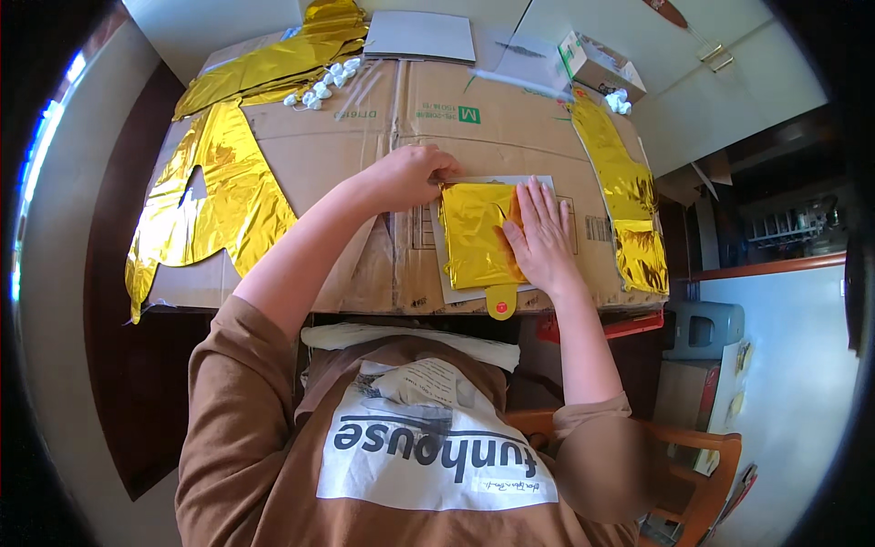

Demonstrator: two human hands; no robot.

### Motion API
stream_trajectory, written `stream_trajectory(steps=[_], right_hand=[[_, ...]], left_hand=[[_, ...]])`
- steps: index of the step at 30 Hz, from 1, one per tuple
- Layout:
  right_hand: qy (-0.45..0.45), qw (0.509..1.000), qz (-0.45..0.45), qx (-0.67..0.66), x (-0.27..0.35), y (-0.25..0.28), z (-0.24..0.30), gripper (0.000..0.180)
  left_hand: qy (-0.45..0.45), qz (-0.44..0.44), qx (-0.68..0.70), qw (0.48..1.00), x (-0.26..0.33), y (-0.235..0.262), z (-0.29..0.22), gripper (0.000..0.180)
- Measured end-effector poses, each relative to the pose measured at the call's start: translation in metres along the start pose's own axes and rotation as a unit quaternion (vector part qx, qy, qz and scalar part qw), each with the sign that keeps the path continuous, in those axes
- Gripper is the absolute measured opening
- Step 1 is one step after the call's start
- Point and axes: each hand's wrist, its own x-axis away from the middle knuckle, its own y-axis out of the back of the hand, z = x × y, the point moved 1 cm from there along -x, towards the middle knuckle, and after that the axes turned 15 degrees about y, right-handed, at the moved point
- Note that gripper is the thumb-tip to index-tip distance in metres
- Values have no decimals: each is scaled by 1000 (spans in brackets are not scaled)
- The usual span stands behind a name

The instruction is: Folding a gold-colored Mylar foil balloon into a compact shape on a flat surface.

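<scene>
A folded gold foil balloon (476, 239) lies on a light card or board (460, 295), with a rounded tab sticking out at its near edge. My right hand (544, 239) rests flat on the balloon's right side, fingers stretched out and pointing away from me. At the far left corner of the foil, my left hand (415, 178) is closed, its fingertips curled together on that corner. The exact grip is partly hidden by the hand itself.
Flattened cardboard (342, 173) covers the table. An A-shaped gold foil balloon (214, 191) lies left, a long foil piece (624, 196) right. More foil (273, 68), small white bundles (319, 89), a white stack (419, 36) and an open box (602, 64) sit at the back.
</scene>
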Motion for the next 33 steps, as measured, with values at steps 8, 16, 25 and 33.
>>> stream_trajectory(steps=[8, 16, 25, 33], right_hand=[[103, 985, -122, -62, 23, 51, 10, 59], [176, 983, -56, -3, 59, 38, 30, 52], [159, 978, -55, -125, 34, 57, 20, 37], [86, 976, 91, -179, -78, 62, -50, 29]], left_hand=[[-28, -3, -19, 999, 9, -3, 1, 43], [13, 20, -9, 1000, 7, -1, -4, 41], [17, 33, -43, 998, 12, 3, -8, 38], [25, 35, -37, 998, 11, 0, -9, 34]])
